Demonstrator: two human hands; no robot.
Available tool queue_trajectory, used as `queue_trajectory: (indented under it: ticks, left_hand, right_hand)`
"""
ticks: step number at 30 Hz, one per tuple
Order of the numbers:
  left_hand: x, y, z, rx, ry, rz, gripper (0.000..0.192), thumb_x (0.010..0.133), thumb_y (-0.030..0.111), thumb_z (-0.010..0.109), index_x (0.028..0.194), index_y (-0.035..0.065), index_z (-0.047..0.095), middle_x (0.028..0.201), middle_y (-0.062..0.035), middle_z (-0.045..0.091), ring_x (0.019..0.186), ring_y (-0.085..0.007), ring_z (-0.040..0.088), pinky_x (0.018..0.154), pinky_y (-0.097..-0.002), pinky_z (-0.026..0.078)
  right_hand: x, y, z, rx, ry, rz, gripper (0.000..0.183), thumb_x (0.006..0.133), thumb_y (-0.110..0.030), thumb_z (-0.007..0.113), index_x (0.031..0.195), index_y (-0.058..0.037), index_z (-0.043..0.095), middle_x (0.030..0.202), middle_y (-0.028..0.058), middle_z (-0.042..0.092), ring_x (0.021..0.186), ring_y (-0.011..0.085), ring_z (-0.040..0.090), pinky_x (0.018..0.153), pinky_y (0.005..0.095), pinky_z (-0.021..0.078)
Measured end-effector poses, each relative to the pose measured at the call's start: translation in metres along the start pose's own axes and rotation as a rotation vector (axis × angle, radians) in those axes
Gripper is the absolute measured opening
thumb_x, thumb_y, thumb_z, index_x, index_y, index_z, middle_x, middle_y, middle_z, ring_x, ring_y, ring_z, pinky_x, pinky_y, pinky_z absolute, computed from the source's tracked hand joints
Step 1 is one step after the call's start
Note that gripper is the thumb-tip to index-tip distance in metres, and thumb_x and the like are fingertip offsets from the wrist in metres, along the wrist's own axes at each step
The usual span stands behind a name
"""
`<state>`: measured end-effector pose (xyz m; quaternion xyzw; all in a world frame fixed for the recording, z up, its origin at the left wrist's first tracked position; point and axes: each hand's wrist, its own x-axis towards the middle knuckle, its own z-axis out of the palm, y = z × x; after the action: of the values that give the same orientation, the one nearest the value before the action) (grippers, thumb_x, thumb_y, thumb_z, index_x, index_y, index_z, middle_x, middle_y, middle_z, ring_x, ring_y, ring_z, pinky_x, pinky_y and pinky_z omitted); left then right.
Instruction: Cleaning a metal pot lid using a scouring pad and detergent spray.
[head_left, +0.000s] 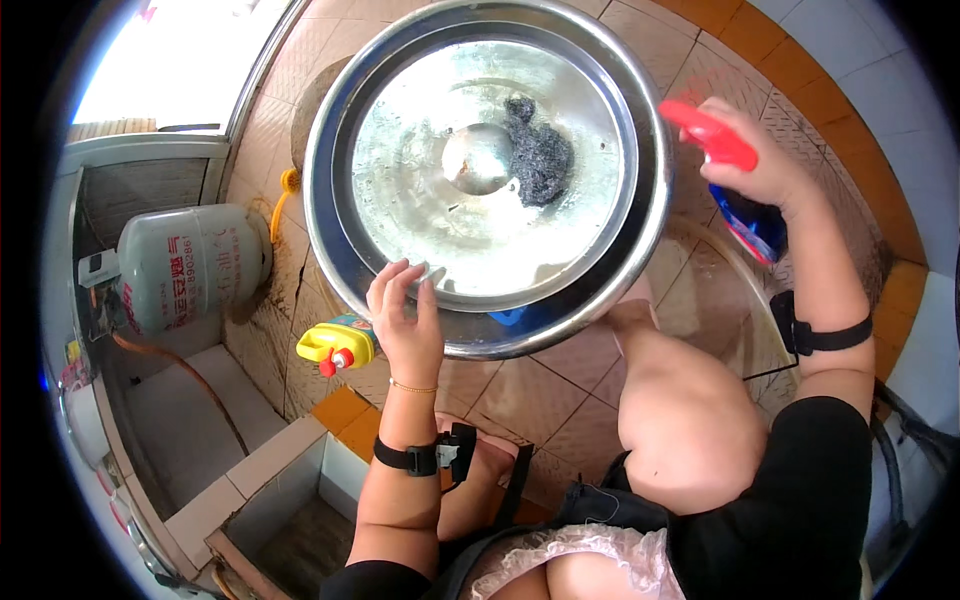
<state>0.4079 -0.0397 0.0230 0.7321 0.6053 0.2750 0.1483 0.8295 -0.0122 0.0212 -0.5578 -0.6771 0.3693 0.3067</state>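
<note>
My right hand (757, 154) grips a spray bottle with a red trigger head (716, 139) and a dark blue body (746, 221), held off the right side of a large stainless-steel basin (652, 180). Within the basin rests a wide, round, shiny metal pan or lid (420, 217) with a raised centre. Dark steel-wool scouring pads (540, 161) lie on it, right of that centre; the surface looks wet. My left hand (409, 319) is at the near-left rim, fingers apart and holding nothing; whether the fingertips touch the rim is unclear.
A yellow bottle with a red cap (341, 349) is beside the basin at left. Farther left are a grey gas cylinder (195, 262), a yellow-handled brush (283, 199) and an orange hose (187, 367). A tiled trough (300, 517) stands lower left. Something blue (508, 316) shows under the pan.
</note>
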Motion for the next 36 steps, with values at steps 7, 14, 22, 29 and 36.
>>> queue_trajectory:
  ticks: [7,14,22,29,36]
  left_hand:
    - [0.002,0.001,-0.002,-0.018,0.015,-0.009,0.016,0.08,0.004,0.062,0.096,0.004,0.063,0.109,-0.0132,0.058,0.106,-0.0301,0.052,0.091,-0.0377,0.041]
    - [0.002,-0.002,-0.007,0.02,0.025,-0.007,0.015,0.08,0.003,0.062,0.095,0.0038,0.063,0.108,-0.0133,0.059,0.104,-0.0295,0.053,0.091,-0.0372,0.041]
    - [0.003,-0.005,-0.007,0.017,0.033,0.0,0.015,0.08,0.004,0.063,0.095,0.0033,0.064,0.107,-0.0132,0.059,0.102,-0.0288,0.054,0.09,-0.0364,0.042]
    - [0.004,-0.01,-0.005,0.021,0.047,-0.038,0.014,0.08,0.005,0.063,0.094,0.0034,0.064,0.107,-0.0135,0.059,0.102,-0.0286,0.054,0.09,-0.0356,0.042]
    - [0.003,-0.036,0.004,-0.004,0.222,-0.33,0.039,0.085,0.016,0.065,0.118,0.0023,0.05,0.115,-0.0076,0.049,0.094,-0.0195,0.053,0.084,-0.0334,0.045]
  right_hand:
    - [0.0,-0.038,0.02,-0.087,-0.154,-0.03,0.027,0.066,0.002,0.06,0.092,-0.0018,0.057,0.085,0.0144,0.062,0.081,0.031,0.06,0.071,0.0369,0.0473]
    - [0.003,-0.047,0.026,-0.233,-0.333,0.048,0.024,0.064,0.002,0.055,0.088,-0.0014,0.054,0.081,0.0167,0.06,0.079,0.0359,0.058,0.071,0.0371,0.0473]
    - [-0.001,-0.032,0.028,-0.224,-0.28,0.099,0.02,0.069,-0.001,0.061,0.088,-0.0032,0.056,0.083,0.0163,0.063,0.081,0.0346,0.061,0.072,0.0387,0.0477]
    - [0.002,-0.025,0.032,-0.237,-0.231,-0.108,0.025,0.069,-0.003,0.062,0.094,-0.0033,0.056,0.084,0.0166,0.062,0.081,0.0335,0.061,0.07,0.0383,0.0481]
    - [0.006,0.076,-0.016,-0.169,0.442,0.061,0.055,0.072,-0.025,0.078,0.117,-0.0064,0.052,0.105,0.0076,0.061,0.096,0.0186,0.059,0.085,0.0322,0.0465]
